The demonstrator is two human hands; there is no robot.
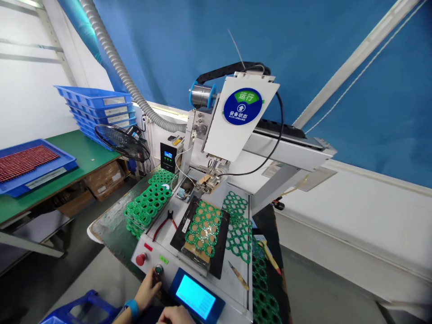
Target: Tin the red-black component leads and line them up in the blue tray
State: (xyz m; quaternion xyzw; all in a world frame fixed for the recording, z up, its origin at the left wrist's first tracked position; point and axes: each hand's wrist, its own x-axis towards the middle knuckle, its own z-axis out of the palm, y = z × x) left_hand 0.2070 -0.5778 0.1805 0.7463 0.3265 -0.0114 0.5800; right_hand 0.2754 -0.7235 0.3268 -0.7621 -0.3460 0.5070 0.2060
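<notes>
Far left of the touchscreen (pixel 195 297), a shallow blue tray (pixel 64 158) on a green bench holds close rows of small red parts. Beyond it stands a stack of blue trays (pixel 101 108), their contents hidden. Above the touchscreen, the black fixture plate (pixel 221 252) carries a panel of green ring boards (pixel 203 227) with tan discs showing through the rings. Loose stacks of green ring panels (pixel 148 202) lie up and left of the screen.

The round knob (pixel 158 270) is small and dark with a greenish cap. It sits on the white panel just left of the touchscreen's upper corner, below a green button (pixel 164 259) and right of a red mushroom button (pixel 141 259).

The left hand (pixel 148 288), with a blue wristband, reaches up from the lower edge, its fingertips closed on the knob. The right hand (pixel 175 315) lies just below the touchscreen, mostly cut off; its finger state cannot be told.
</notes>
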